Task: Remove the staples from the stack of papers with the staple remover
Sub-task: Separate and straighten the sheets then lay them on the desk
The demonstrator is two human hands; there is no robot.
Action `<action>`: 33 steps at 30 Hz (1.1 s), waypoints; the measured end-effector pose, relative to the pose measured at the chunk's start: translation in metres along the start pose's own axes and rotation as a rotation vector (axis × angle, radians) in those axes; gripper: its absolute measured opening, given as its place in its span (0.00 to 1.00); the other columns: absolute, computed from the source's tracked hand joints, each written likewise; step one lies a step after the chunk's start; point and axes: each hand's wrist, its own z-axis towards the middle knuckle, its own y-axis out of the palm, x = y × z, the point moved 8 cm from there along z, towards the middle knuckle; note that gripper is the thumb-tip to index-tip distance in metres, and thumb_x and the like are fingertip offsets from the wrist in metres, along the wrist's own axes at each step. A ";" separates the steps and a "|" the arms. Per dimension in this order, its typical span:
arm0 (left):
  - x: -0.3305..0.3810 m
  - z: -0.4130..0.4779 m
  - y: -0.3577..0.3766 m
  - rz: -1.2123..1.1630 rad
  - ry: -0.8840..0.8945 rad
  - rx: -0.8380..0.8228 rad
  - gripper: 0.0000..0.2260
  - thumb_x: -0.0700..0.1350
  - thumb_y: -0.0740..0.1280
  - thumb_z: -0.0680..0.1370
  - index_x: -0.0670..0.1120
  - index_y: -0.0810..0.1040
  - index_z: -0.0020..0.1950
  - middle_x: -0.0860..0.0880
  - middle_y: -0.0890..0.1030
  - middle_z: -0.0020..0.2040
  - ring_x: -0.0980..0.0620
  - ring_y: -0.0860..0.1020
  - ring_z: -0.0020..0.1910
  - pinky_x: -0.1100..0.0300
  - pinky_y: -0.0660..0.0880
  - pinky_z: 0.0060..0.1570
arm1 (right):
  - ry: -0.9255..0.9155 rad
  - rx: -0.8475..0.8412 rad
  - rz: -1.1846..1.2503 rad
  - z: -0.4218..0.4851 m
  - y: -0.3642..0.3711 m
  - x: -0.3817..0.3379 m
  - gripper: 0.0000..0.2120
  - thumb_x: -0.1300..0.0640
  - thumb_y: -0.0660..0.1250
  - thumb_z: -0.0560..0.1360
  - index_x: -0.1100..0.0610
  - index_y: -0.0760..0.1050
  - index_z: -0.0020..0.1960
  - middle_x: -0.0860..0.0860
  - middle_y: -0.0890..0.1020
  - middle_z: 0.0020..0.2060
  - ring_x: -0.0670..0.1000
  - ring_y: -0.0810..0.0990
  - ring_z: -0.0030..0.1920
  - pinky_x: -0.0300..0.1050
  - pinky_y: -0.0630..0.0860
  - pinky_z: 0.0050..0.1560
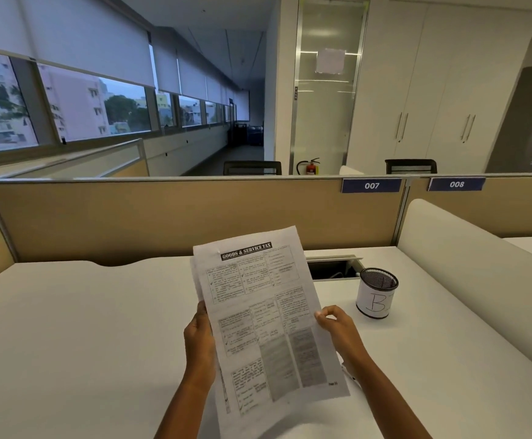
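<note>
A stack of papers printed with tables and the heading "GOODS & SERVICE TAX" is held up, tilted, above the white desk. My left hand grips its left edge near the middle. My right hand pinches the right edge between thumb and fingers. A small mark near the top left corner of the front sheet may be a staple. A second sheet edge shows behind the front one on the left. No staple remover is in view.
A black mesh pen cup with a white label marked "B" stands right of the papers. Behind it is an open cable slot in the desk. A beige partition closes the back; a white divider runs along the right.
</note>
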 end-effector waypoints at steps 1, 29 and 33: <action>0.001 0.002 -0.004 -0.008 0.006 0.038 0.17 0.54 0.54 0.77 0.45 0.78 0.44 0.46 0.80 0.36 0.47 0.79 0.34 0.61 0.77 0.27 | -0.004 0.030 0.011 0.000 -0.003 0.000 0.11 0.58 0.60 0.77 0.56 0.66 0.36 0.53 0.80 0.38 0.51 0.78 0.36 0.42 0.73 0.34; 0.020 -0.003 0.007 0.238 0.330 -0.043 0.12 0.42 0.60 0.76 0.46 0.77 0.35 0.47 0.80 0.32 0.53 0.79 0.29 0.66 0.76 0.27 | -0.029 -0.011 0.048 -0.007 0.016 0.019 0.07 0.56 0.58 0.78 0.58 0.64 0.43 0.55 0.83 0.38 0.53 0.82 0.34 0.42 0.78 0.32; 0.013 0.001 0.002 0.377 0.357 0.033 0.13 0.43 0.60 0.76 0.45 0.72 0.31 0.48 0.78 0.30 0.50 0.77 0.28 0.65 0.71 0.26 | 0.062 -0.032 0.024 -0.010 0.026 0.043 0.07 0.57 0.60 0.77 0.58 0.66 0.42 0.56 0.81 0.40 0.54 0.81 0.39 0.48 0.78 0.39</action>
